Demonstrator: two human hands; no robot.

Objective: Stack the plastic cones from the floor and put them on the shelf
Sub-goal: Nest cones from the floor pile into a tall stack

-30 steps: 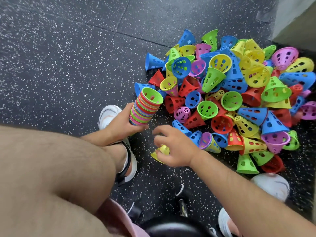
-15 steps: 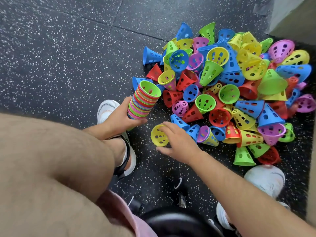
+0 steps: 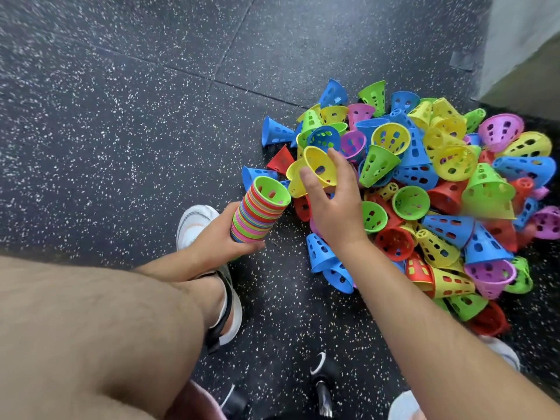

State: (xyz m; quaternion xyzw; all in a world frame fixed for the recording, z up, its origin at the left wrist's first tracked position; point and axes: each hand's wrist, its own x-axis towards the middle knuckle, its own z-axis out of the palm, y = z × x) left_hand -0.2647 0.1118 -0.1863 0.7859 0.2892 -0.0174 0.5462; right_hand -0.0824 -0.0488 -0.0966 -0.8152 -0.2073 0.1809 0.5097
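A heap of perforated plastic cones (image 3: 424, 189) in blue, green, yellow, red and purple lies on the dark floor at the right. My left hand (image 3: 224, 237) grips the base of a tall nested stack of cones (image 3: 257, 213) whose top cone is green and opens upward. My right hand (image 3: 330, 204) pinches a yellow cone (image 3: 315, 171) between thumb and fingers, just right of and above the stack's mouth, its wide end facing up toward me. The shelf is not in view.
Black speckled rubber floor (image 3: 121, 131) stretches to the left and far side. My bare knee (image 3: 85, 328) fills the lower left, with a white shoe (image 3: 194, 222) behind the left hand. A pale wall corner (image 3: 521, 40) stands at the top right.
My right hand has lifted the yellow cone from the floor near my foot and carried it up to the stack's mouth. The left hand holds the stack in much the same place.
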